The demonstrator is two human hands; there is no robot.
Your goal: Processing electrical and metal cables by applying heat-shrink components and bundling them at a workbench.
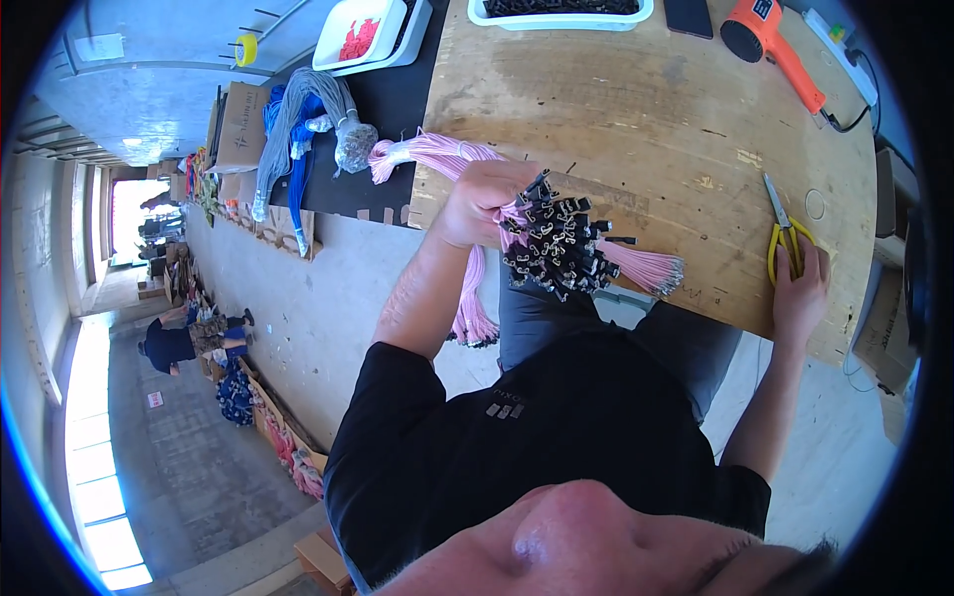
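My left hand (487, 204) is closed around a thick bundle of pink wires (452, 154) near the table's front edge. Many small black connectors (556, 238) fan out from the bundle just right of my fist. Another tuft of pink wire ends (646, 268) points right, past the connectors, and more pink strands hang below my wrist. At the table's right side, my right hand (803, 293) has its fingers closed on the yellow handles of a pair of scissors (780, 228). Their blades point away from me, close to the wood.
An orange heat gun (770, 45), a dark phone (689, 17), a power strip (843, 60) and a white tray of black parts (561, 20) stand at the back. Grey and blue wire bundles (308, 119) lie left, beside a cardboard box (238, 129). Another person (174, 343) is far left.
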